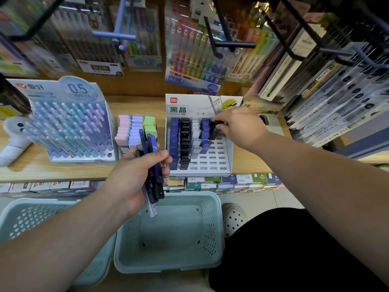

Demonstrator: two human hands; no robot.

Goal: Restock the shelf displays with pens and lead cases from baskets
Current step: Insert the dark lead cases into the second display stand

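Head view: right hand pinches 1 black lead case at the display tray; left hand grips spare cases. A tilted entry could topple the seated cases.

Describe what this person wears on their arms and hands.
The left forearm and right forearm are bare to the frame edge, no sleeves. The left hand and right hand have no gloves, and no watch, bracelet or ring is visible.

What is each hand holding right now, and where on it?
The left hand grips a bundle of lead cases around their middle. The right hand pinches one black lead case by its upper end.
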